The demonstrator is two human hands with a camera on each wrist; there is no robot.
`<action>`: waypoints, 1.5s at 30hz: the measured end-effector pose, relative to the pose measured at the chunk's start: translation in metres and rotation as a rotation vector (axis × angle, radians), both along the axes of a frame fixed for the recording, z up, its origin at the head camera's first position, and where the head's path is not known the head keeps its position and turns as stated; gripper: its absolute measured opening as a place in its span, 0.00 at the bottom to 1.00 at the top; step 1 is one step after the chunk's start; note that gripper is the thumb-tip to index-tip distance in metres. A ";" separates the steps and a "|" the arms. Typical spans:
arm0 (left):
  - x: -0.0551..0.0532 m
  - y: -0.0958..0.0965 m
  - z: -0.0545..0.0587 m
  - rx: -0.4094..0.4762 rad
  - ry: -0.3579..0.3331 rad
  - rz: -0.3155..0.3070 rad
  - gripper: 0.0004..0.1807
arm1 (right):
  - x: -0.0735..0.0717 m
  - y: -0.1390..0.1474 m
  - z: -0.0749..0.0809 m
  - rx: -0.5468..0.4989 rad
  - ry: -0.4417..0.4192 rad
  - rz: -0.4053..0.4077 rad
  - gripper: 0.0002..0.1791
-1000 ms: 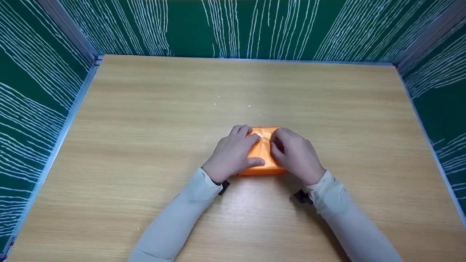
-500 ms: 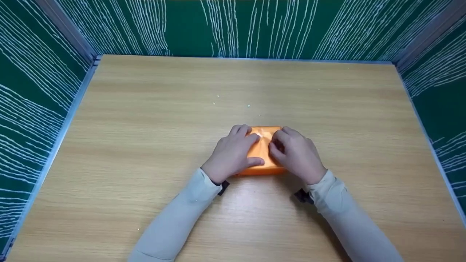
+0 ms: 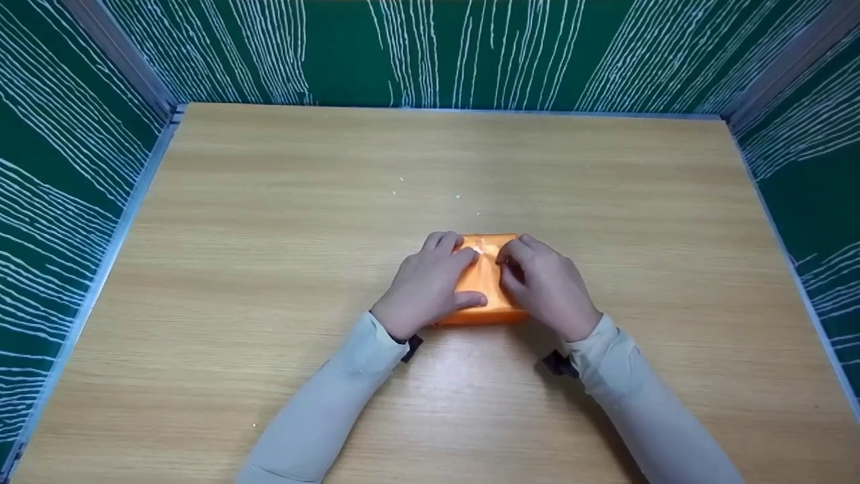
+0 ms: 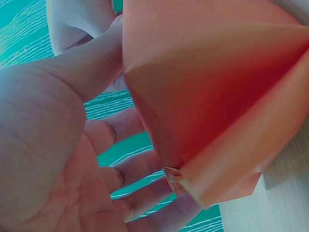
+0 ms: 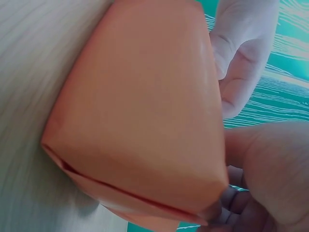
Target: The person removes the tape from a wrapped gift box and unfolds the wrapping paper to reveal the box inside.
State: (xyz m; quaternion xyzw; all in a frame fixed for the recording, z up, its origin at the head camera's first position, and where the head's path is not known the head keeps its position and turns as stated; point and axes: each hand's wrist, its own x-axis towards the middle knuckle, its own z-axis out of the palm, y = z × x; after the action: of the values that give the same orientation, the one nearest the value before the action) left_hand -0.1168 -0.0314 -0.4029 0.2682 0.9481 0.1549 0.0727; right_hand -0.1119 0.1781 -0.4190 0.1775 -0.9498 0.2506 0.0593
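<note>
A small box wrapped in orange paper (image 3: 494, 296) lies on the table between both hands. My left hand (image 3: 426, 286) rests on its left part, fingers fairly straight and thumb stretched along the near side of the top. Over the right part, my right hand (image 3: 551, 289) has its fingers curled, thumb and index tip close together at the orange paper; the tips' contact is partly hidden. A shiny patch shows on top near the left index finger. In the left wrist view the box's end has a deep fold (image 4: 227, 106). The right wrist view shows a folded end flap (image 5: 130, 195).
The wooden table (image 3: 302, 202) carries a few tiny white specks beyond the box. Green walls (image 3: 349, 54) with white streaks stand along the back and both sides. Dark wrist cameras (image 3: 559, 363) sit beneath the sleeves.
The right thumb and index finger shift very slightly on the paper. The left hand and the box stay in place.
</note>
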 end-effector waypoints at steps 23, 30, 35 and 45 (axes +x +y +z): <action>0.000 0.001 -0.001 -0.018 0.003 -0.003 0.38 | 0.001 0.002 0.003 0.019 0.005 0.003 0.04; 0.001 0.000 -0.002 0.000 0.018 -0.005 0.37 | 0.000 0.002 0.003 0.017 0.006 0.009 0.03; 0.001 -0.001 -0.003 0.018 0.046 -0.011 0.34 | 0.001 0.003 0.005 0.008 0.030 0.014 0.03; 0.000 0.000 -0.002 0.006 0.032 -0.007 0.37 | 0.000 0.006 0.007 0.005 0.003 0.010 0.04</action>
State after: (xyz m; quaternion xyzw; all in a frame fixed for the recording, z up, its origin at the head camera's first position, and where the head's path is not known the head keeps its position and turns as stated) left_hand -0.1167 -0.0314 -0.4050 0.2742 0.9476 0.1532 0.0574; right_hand -0.1117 0.1839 -0.4119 0.1828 -0.9494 0.2483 0.0589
